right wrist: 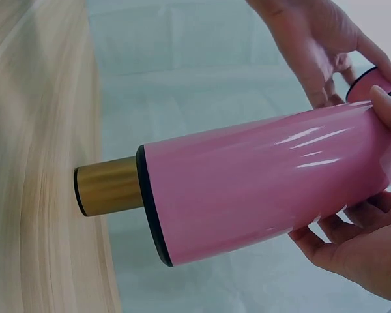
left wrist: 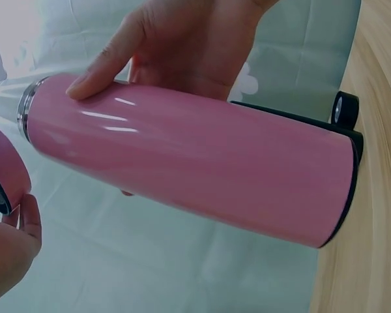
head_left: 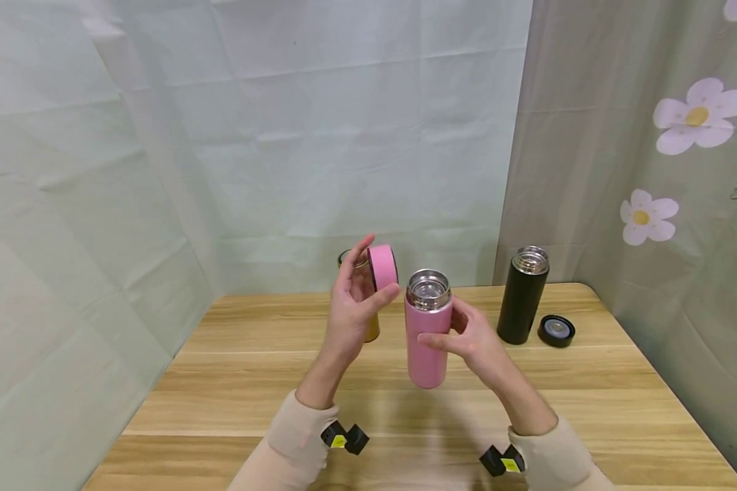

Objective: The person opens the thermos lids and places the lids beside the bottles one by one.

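Observation:
My right hand (head_left: 475,341) grips a pink thermos bottle (head_left: 426,348) round its upper body, with the steel mouth uncovered and facing up. The bottle's black base shows above the table in the right wrist view. To the left of the mouth, my left hand (head_left: 353,310) holds the pink lid (head_left: 383,267) between thumb and fingers, tipped on its side. In the left wrist view the lid (left wrist: 10,169) is apart from the bottle's steel neck. Behind the left hand stands a gold bottle (right wrist: 111,186), partly hidden in the head view.
A black thermos bottle (head_left: 522,300) without its lid stands at the back right of the wooden table (head_left: 221,395). Its black lid (head_left: 556,330) lies beside it, inner side up. Pale curtains (head_left: 356,136) hang behind the table and at both sides.

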Demonstrator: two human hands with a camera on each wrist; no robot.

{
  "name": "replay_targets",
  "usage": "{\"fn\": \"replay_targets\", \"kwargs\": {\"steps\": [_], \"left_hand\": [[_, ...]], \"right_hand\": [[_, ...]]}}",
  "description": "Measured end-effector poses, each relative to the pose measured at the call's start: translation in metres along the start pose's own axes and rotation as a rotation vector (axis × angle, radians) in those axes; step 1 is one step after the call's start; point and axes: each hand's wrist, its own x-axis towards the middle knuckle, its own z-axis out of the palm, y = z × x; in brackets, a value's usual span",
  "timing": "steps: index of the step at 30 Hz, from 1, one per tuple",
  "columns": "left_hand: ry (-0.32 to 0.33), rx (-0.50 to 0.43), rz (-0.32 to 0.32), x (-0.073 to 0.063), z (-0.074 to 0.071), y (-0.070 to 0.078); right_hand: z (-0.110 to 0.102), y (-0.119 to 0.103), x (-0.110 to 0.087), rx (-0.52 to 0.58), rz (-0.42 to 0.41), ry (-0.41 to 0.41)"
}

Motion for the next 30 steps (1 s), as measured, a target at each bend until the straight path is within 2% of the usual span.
{"fn": "replay_targets", "kwargs": {"steps": [9, 23, 30], "left_hand": [[0.059, 0.007, -0.068, -0.008, -0.006, -0.006], [0.051, 0.139, -0.141, -0.014, -0.013, -0.016], [0.036, 0.145, -0.174, -0.017, -0.015, -0.02]], "right_hand": [[-0.001, 0.001, 0.002, 0.01, -0.015, 0.017], [-0.002, 0.0, 0.003, -0.004, -0.008, 0.047], [-0.003, 0.001, 0.003, -0.004, -0.003, 0.048]]}}
